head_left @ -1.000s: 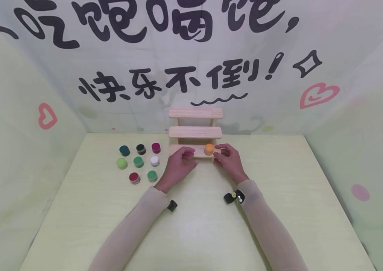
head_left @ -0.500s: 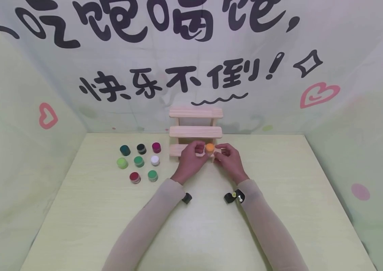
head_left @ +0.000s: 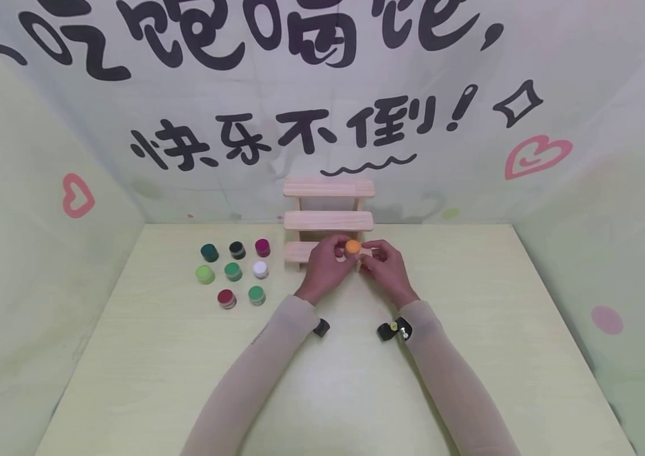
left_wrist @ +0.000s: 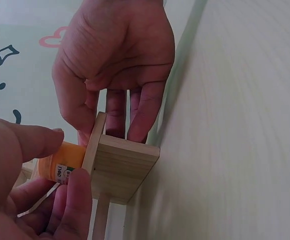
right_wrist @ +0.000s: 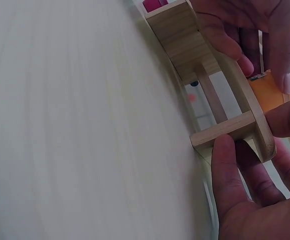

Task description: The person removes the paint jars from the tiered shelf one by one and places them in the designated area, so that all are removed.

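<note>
A small orange paint jar [head_left: 353, 247] with a printed label stands upright on the lowest step of a three-step wooden rack [head_left: 328, 220]. My left hand [head_left: 325, 272] pinches that jar between thumb and fingers, as the left wrist view [left_wrist: 70, 159] also shows. At the rack's right end, my right hand [head_left: 389, 272] grips the lowest step. Its thumb lies beside the jar's base, while its fingers press against the leg [right_wrist: 225, 129] in the right wrist view. The jar's far side is partly hidden.
Left of the rack, several paint jars stand in loose rows on the pale table [head_left: 322, 392]. Among them are a magenta jar [head_left: 262, 247], a white jar [head_left: 260, 269] and a dark red jar [head_left: 227, 298]. A printed cloth backdrop [head_left: 448, 190] rises behind the rack.
My left hand has moved right along the lowest step and now pinches the orange jar. The right hand and the rack have stayed in place.
</note>
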Available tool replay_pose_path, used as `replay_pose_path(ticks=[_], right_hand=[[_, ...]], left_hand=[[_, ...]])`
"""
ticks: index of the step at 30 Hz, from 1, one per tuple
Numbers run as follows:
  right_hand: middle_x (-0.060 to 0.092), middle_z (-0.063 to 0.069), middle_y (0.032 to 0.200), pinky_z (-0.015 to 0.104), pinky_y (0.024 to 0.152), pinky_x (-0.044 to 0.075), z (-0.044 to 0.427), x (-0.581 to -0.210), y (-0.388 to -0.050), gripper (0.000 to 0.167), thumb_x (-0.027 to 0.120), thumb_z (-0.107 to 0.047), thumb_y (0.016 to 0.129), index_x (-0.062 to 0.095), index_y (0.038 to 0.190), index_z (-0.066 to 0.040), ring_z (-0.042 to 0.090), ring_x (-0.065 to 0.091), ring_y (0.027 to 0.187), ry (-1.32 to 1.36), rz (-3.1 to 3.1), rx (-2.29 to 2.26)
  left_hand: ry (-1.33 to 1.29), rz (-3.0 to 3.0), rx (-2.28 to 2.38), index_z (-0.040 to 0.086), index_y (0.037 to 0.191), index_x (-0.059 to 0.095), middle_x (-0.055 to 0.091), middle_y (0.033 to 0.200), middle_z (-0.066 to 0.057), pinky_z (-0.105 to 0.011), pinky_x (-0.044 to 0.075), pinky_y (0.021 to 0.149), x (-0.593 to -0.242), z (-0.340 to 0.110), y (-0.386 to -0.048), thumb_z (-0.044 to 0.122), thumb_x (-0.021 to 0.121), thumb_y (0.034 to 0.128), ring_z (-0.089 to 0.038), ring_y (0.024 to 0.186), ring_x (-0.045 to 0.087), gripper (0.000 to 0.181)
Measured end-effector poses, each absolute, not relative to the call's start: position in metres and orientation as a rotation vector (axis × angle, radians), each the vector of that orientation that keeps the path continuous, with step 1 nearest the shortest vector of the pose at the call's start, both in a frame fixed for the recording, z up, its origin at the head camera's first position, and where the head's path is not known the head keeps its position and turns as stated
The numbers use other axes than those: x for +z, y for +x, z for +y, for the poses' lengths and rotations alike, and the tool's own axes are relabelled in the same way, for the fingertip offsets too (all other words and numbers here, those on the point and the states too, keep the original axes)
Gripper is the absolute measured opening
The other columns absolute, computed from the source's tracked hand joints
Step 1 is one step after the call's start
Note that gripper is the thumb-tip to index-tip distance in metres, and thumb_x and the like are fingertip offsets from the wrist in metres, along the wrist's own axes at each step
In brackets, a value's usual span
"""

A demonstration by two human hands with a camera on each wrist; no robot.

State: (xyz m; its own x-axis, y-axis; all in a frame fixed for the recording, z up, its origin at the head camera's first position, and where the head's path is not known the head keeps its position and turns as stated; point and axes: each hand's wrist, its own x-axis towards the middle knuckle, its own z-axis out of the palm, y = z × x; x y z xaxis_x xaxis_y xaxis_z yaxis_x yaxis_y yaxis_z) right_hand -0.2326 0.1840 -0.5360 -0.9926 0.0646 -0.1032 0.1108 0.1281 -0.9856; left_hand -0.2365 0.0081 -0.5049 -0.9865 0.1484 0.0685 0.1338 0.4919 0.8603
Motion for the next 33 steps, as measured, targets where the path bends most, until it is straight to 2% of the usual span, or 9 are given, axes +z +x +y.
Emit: replay_pose_path(ticks=[15, 20, 33], right_hand=[[0.064, 0.003, 0.091, 0.027, 0.081, 0.065, 0.186, -0.536, -0.232, 0.031, 0.073, -0.008, 0.095, 0.068, 0.126, -0.004, 0.013, 0.067, 0.083, 0.169, 2.329, -2.043], [0.061, 0.004, 0.092, 0.031, 0.084, 0.065, 0.186, -0.536, -0.234, 0.032, 0.073, -0.009, 0.097, 0.068, 0.128, -0.004, 0.017, 0.067, 0.087, 0.181, 2.320, -2.034], [0.065, 0.004, 0.102, 0.034, 0.092, 0.064, 0.186, -0.535, -0.234, 0.035, 0.072, -0.012, 0.099, 0.066, 0.133, -0.007, 0.025, 0.068, 0.099, 0.205, 2.303, -1.999]], left_hand=[[0.344, 2.540, 1.664, 0.016, 0.128, 0.068, 0.074, 0.121, 0.000, -0.037, 0.059, 0.101, -0.503, -0.009, -0.224, 0.027, 0.082, 0.0938, -0.017, 0.116, 0.069, 0.039], [0.353, 2.532, 1.651, 0.020, 0.124, 0.070, 0.074, 0.121, 0.003, -0.037, 0.058, 0.104, -0.502, -0.018, -0.218, 0.030, 0.081, 0.0939, -0.016, 0.117, 0.069, 0.034], [0.338, 2.441, 1.624, 0.020, 0.123, 0.070, 0.073, 0.118, 0.002, -0.039, 0.060, 0.099, -0.504, -0.037, -0.201, 0.029, 0.083, 0.0932, -0.020, 0.113, 0.070, 0.034]])
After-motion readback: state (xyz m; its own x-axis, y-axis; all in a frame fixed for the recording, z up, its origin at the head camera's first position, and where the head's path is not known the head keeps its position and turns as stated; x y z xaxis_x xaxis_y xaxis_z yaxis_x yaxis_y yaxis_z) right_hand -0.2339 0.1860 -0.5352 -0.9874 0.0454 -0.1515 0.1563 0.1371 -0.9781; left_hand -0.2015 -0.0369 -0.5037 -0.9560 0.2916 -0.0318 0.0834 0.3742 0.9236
